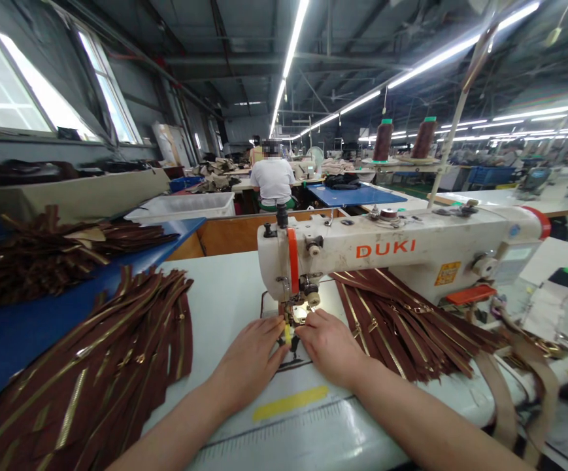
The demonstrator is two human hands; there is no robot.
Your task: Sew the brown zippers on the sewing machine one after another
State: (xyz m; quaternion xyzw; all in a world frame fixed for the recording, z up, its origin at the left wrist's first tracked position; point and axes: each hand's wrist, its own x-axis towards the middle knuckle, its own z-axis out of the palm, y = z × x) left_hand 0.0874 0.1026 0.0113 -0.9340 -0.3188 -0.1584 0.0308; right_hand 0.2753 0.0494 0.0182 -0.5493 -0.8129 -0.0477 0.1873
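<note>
At the white sewing machine [333, 245] both hands work close to the lit needle area. My left hand [251, 350] lies to the left of the presser foot, fingers pressed together and tips beside the needle. From the right, my right hand [330, 343] comes in with curled fingers, its fingertips just right of the foot. What the fingertips hold is too small and covered to make out. Brown zippers [131, 347] with gold teeth are heaped left of my left hand. More brown zippers [401, 320] with metal sliders lie under the machine arm.
Yellow tape [291, 403] and a printed ruler mark the front of the table. Further brown strips [43, 255] lie on a blue surface at left. Thread cones [383, 140] stand above the machine. Tan straps [497, 399] hang at right. A person [271, 180] sits ahead.
</note>
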